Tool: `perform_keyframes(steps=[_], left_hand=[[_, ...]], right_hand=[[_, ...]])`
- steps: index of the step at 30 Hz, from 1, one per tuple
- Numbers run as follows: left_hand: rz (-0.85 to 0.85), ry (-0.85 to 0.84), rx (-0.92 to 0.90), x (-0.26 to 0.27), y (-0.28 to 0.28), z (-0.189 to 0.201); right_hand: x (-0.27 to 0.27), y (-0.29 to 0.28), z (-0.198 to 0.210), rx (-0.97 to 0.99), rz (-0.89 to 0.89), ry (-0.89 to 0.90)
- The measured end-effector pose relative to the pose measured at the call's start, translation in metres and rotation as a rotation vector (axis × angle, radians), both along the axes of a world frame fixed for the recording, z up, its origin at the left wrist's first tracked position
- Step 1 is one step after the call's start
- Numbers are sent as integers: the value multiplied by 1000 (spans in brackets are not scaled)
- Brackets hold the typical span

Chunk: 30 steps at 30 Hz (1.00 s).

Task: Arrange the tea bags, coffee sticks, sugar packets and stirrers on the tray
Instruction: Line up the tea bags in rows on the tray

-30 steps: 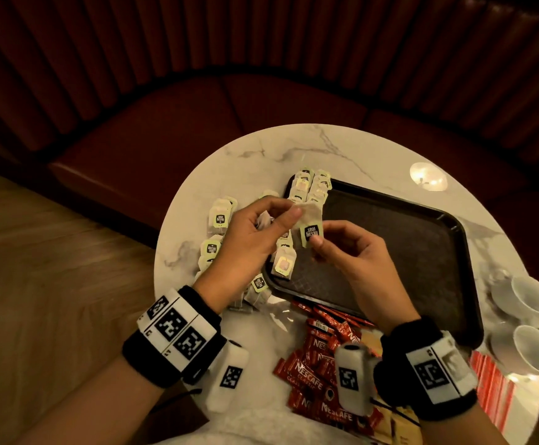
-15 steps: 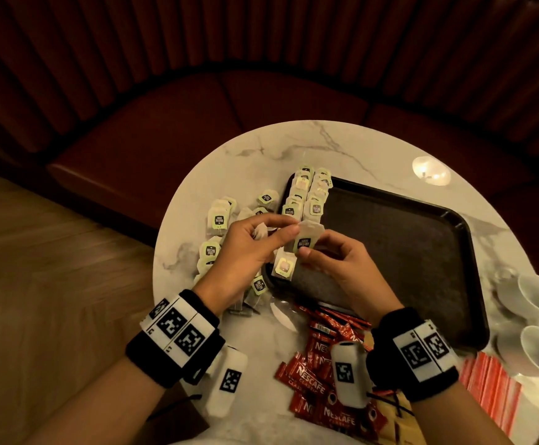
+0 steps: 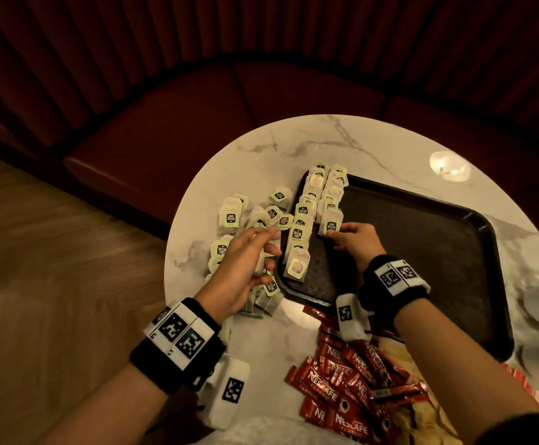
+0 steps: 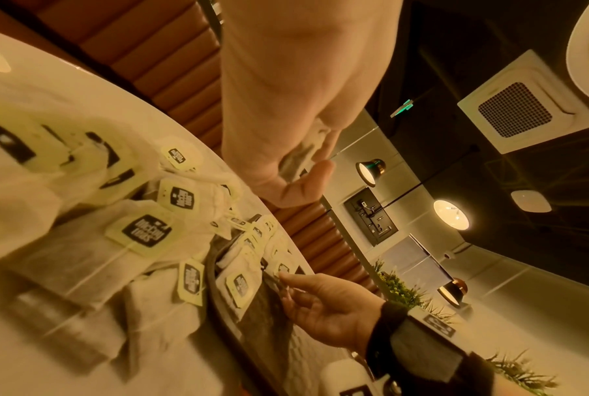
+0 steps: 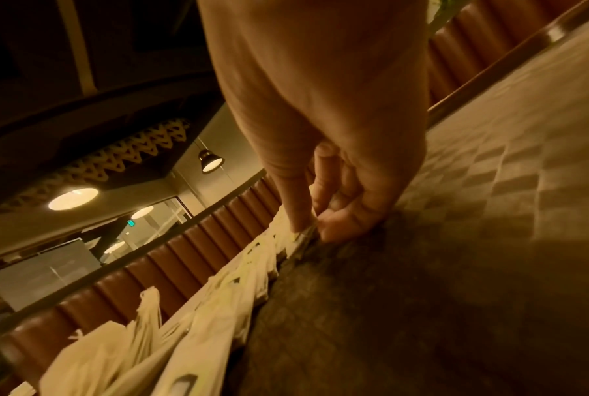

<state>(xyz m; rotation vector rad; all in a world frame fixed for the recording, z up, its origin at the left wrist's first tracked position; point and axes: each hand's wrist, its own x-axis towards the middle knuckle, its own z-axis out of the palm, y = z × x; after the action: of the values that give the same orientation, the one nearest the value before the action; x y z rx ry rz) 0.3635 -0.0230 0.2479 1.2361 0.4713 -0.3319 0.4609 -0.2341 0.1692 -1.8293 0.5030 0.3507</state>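
1. The right hand (image 3: 351, 240) has its fingers (image 5: 299, 214) pinching a tea bag (image 3: 330, 223) by its near edge, at the end of the second row on the tray (image 3: 422, 252).
2. The left hand (image 3: 245, 268) curls loosely round another bag, held over the loose pile (image 3: 229, 220) on the desk (image 3: 293, 149).
3. These bags look feather-light, limp and easily torn; best taken by the paper tag or an edge.
4. The coffee sticks (image 3: 342, 387) lie off the tray, stiffer and slick.

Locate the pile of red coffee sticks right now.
In the head view the red coffee sticks lie off the tray, on the marble table at its near edge, under the right forearm.
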Motion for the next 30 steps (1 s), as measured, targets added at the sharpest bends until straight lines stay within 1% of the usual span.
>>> perform_keyframes(steps=[4,9,13,16,18,21,24,25,27,30], left_hand=[[35,-5,12,0,2,-2],[57,-25,22,0,4,-2],[47,-39,15,0,1,1],[48,-61,2,1,0,3],[61,-75,-31,2,-1,6],[95,-87,-119,5,-2,10],[119,-96,-220,8,-5,13],[132,-90,-259,9,-6,15],[168,-65,-326,10,-9,17],[164,-59,-376,9,-12,19]], right_hand=[[7,5,-2,7,-23,21],[5,4,7,-116,2,-67],[3,4,6,-184,51,-67],[3,2,9,-236,51,-82],[0,0,16,-228,37,-106],[-13,2,36,-126,46,-173],[-42,16,72,71,107,-231],[-53,22,84,124,152,-268],[-73,31,101,159,301,-362],[-95,42,107,124,497,-423]])
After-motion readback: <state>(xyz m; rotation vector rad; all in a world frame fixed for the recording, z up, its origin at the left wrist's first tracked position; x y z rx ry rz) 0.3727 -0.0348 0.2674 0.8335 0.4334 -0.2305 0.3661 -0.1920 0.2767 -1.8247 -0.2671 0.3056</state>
